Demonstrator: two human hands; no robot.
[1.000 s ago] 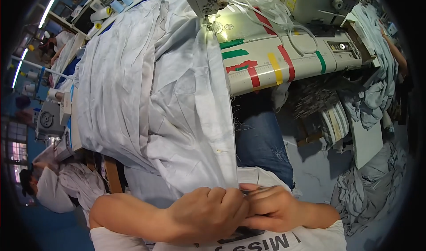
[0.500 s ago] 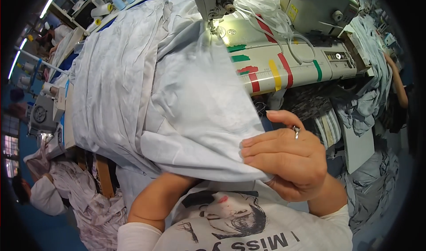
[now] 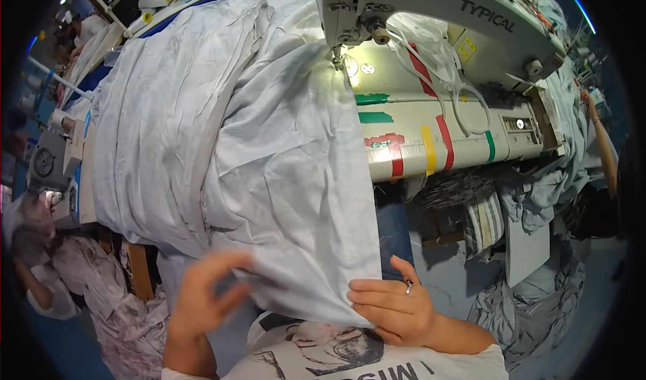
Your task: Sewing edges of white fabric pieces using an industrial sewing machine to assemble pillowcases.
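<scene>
1. Draping down the middle of the frame, the pale grey-blue woven cloth panel (image 3: 296, 178) runs from the needle area of the grey industrial sewing machine (image 3: 431, 17) at the top to the person's lap at the bottom.
2. At lower right, the right hand (image 3: 390, 309) pinches the panel's lower corner, fingers closed flat over the hem edge; a ring shows on one finger.
3. At lower left, the left hand (image 3: 205, 292) is blurred, fingers spread and loosely curled at the cloth's lower left edge; whether it grips the fabric cannot be told.
4. Judging by its many soft folds, the cloth looks light, limp and a little slippery, so it is best held at the hemmed edge or a corner, where the layers are firmer.
5. Left of the panel lies a big heap of the same pale cloth (image 3: 155, 124).
6. Right of it, the cream machine table (image 3: 431, 134) carries green, red and yellow tape strips (image 3: 431, 148).
</scene>
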